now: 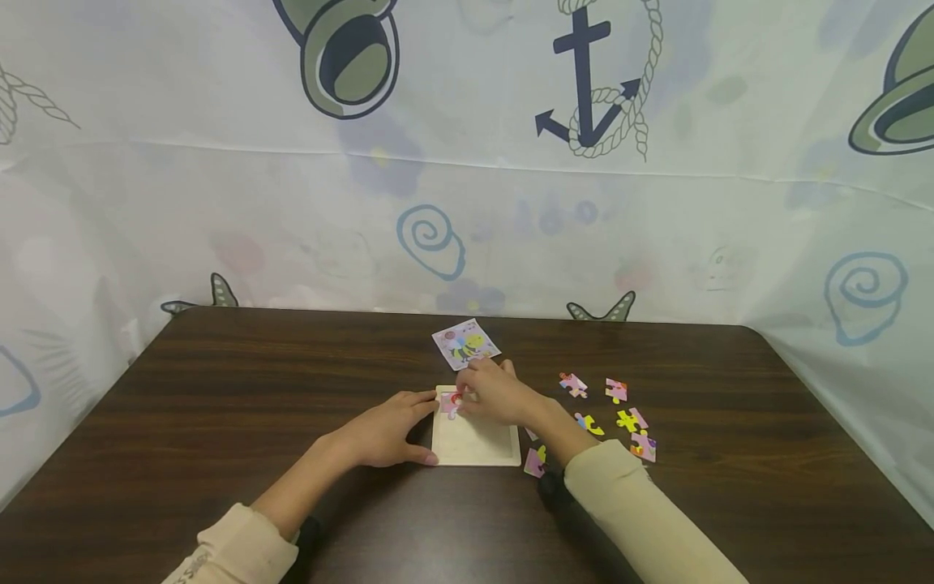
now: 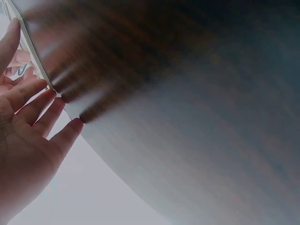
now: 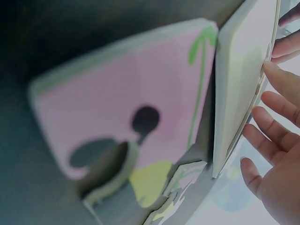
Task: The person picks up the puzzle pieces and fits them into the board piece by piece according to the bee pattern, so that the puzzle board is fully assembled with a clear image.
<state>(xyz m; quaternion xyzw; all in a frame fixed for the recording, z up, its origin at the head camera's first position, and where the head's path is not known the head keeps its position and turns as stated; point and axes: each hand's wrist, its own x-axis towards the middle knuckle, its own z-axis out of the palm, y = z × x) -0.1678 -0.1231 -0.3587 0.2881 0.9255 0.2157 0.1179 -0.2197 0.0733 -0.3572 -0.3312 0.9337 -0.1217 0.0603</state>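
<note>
In the head view, a pale wooden puzzle tray lies on the table with a pink jigsaw piece in its upper left corner. My left hand is at the tray's left side, straight fingers touching the edge and thumb near the lower left corner. In the left wrist view its fingers line the rim. Over the upper part of the tray, my right hand has its fingertips right beside the pink piece. The right wrist view has those fingers loosely extended above the tray, partly hiding its far side.
Several loose jigsaw pieces lie right of the tray, and one pink and yellow piece is close to its lower right corner. Behind the tray is a square bee picture card. A patterned cloth hangs behind the dark table.
</note>
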